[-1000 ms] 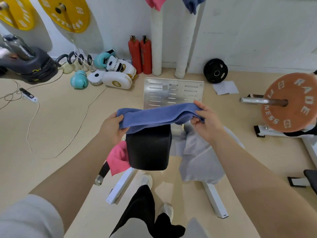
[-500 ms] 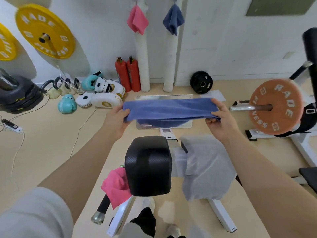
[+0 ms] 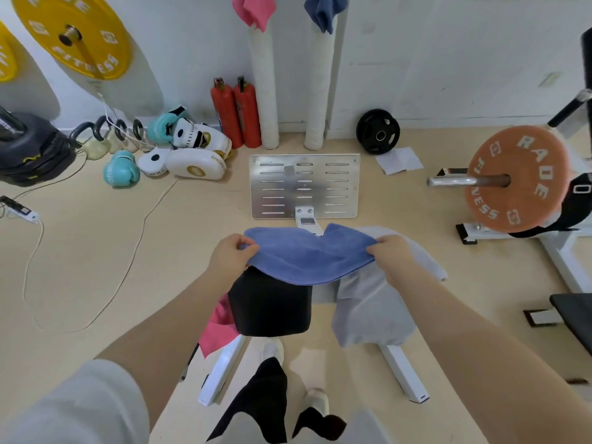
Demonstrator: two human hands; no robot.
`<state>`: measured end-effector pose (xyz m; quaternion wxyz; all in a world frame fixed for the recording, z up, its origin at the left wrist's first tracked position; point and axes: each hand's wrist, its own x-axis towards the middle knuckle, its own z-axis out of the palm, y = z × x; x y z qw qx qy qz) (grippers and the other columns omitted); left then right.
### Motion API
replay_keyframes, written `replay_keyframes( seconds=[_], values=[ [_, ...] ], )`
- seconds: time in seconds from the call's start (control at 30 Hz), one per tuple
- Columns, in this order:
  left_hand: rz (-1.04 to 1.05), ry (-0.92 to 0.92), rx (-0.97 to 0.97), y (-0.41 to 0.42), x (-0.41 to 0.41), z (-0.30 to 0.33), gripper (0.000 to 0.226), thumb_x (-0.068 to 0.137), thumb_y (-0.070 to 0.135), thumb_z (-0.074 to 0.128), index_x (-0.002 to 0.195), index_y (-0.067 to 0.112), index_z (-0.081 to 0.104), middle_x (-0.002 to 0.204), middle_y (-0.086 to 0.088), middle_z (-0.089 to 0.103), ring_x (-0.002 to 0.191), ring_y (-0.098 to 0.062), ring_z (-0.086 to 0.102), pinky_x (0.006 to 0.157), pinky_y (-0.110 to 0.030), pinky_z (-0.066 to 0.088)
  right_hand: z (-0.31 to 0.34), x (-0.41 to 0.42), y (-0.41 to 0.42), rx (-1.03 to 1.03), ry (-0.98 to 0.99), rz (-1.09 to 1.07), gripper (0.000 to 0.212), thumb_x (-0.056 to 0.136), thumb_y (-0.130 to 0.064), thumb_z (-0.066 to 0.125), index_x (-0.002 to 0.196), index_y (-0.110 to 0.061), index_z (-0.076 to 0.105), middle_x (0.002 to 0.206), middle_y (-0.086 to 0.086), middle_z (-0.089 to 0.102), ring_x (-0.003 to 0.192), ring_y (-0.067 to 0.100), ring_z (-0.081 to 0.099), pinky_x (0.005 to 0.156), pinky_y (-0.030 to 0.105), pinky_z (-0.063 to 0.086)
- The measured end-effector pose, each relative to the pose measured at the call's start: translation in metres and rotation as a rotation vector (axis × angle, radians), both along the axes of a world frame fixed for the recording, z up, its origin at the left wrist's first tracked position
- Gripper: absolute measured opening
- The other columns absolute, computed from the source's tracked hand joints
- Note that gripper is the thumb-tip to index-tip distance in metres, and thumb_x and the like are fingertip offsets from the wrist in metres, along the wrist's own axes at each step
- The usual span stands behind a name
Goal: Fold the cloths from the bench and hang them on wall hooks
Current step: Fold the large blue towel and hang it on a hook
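- Blue cloth stretched between both hands above the black bench pad, sagging a little in the middle, near edge drooping onto the pad's far end.
- Left hand closed on the cloth's left end, thumb on top, fingers tucked beneath.
- Right hand pinching the right end the same way.
- Already doubled lengthwise by the look of it, with a dip in the far edge where the layers do not quite match.
- Still waiting: grey cloth draped over the bench frame to the right of the pad, pink cloth hanging at the pad's left side.
- Already hung high on the wall, presumably on hooks out of view: a second pink cloth and a second blue cloth, each above a white padded post.
- For a clean fold: pull the ends gently apart to take out the sag, line up the far edges, then bring one end across to meet the other, corners matched.
- Best kept taut and level throughout; a slack middle likely to skew the next crease.
- Worth using the pad as a flat surface to press the crease if the fabric bunches.
- Likely risk: the drooping near edge catching on the pad and dragging the layers out of line.
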<state>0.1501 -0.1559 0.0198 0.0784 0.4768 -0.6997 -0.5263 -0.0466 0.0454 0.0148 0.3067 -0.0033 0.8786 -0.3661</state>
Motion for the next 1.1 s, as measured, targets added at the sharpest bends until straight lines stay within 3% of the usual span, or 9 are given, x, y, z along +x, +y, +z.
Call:
replay_keyframes(
  seconds=[0.17,0.27,0.3,0.4,0.57,0.7,0.77,0.9,1.1],
  values=[
    [-0.238,0.115,-0.139,0.005,-0.022,0.022,0.023,0.082,0.005,0.06,0.103,0.014,0.062,0.092,0.003,0.06,0.079,-0.009,0.053,0.076,-0.021,0.044,0.021,0.013,-0.043,-0.184,0.002,0.073,0.02,0.08,0.007,0.043,0.086,0.002,0.062,0.072,0.01,0.049,0.079,0.018,0.043,0.071,0.029,0.038],
    [-0.396,0.14,-0.107,0.008,-0.034,0.032,0.041,0.081,0.005,0.061,0.118,0.02,0.051,0.078,0.0,0.054,0.07,-0.013,0.049,0.071,-0.024,0.043,0.039,0.031,-0.063,-0.316,0.046,0.148,0.022,0.079,0.007,0.043,0.093,0.015,0.057,0.073,0.029,0.043,0.074,0.017,0.04,0.062,0.029,0.035],
    [-0.443,0.143,-0.084,0.009,-0.038,0.032,0.049,0.081,0.006,0.062,0.124,0.021,0.046,0.072,0.0,0.051,0.067,-0.014,0.047,0.07,-0.025,0.042,0.044,0.037,-0.068,-0.364,0.05,0.17,0.019,0.08,0.006,0.046,0.092,0.01,0.06,0.077,0.03,0.048,0.075,0.018,0.044,0.063,0.029,0.038],
    [-0.472,0.137,-0.011,0.012,-0.049,0.034,0.061,0.082,0.006,0.062,0.135,0.019,0.035,0.067,0.002,0.051,0.063,-0.01,0.047,0.067,-0.025,0.042,0.058,0.046,-0.082,-0.44,0.084,0.276,0.021,0.082,0.005,0.054,0.09,-0.014,0.061,0.083,0.004,0.061,0.082,0.016,0.056,0.074,0.027,0.048],
    [-0.413,0.165,0.109,0.001,-0.059,0.036,0.058,0.08,0.012,0.066,0.132,0.024,0.043,0.09,-0.005,0.065,0.086,-0.022,0.063,0.084,-0.043,0.055,0.068,0.047,-0.09,-0.414,0.181,0.438,0.018,0.082,0.0,0.06,0.082,-0.017,0.063,0.075,-0.007,0.063,0.078,0.014,0.059,0.078,0.028,0.05],
    [-0.367,0.176,0.163,0.001,-0.068,0.036,0.059,0.08,0.0,0.064,0.132,0.02,0.044,0.109,-0.018,0.063,0.087,-0.024,0.063,0.076,-0.036,0.056,0.068,0.05,-0.095,-0.322,0.284,0.578,0.02,0.082,-0.002,0.057,0.089,-0.014,0.072,0.079,-0.003,0.062,0.077,0.014,0.054,0.081,0.035,0.048],
    [-0.317,0.183,0.216,0.0,-0.07,0.034,0.057,0.08,-0.005,0.062,0.131,0.017,0.046,0.107,-0.023,0.062,0.085,-0.026,0.062,0.074,-0.034,0.056,0.068,0.05,-0.096,-0.265,0.38,0.653,0.022,0.084,-0.006,0.057,0.097,-0.012,0.073,0.086,0.001,0.057,0.083,0.013,0.05,0.082,0.035,0.044],
    [-0.184,0.25,0.365,-0.002,-0.068,0.039,0.042,0.084,-0.007,0.057,0.123,0.008,0.054,0.088,-0.014,0.064,0.08,-0.019,0.064,0.07,-0.021,0.058,0.067,0.047,-0.097,-0.219,0.427,0.658,0.018,0.085,-0.012,0.06,0.098,-0.014,0.072,0.086,0.001,0.053,0.084,0.012,0.046,0.074,0.024,0.036],
    [-0.203,0.297,0.422,0.003,-0.055,0.049,0.033,0.087,-0.01,0.047,0.113,0.004,0.061,0.091,-0.011,0.066,0.083,-0.016,0.065,0.07,-0.017,0.056,0.061,0.054,-0.096,-0.206,0.404,0.57,0.011,0.077,-0.012,0.068,0.086,-0.009,0.063,0.078,0.0,0.058,0.077,0.016,0.052,0.072,0.029,0.045]
  ],
)
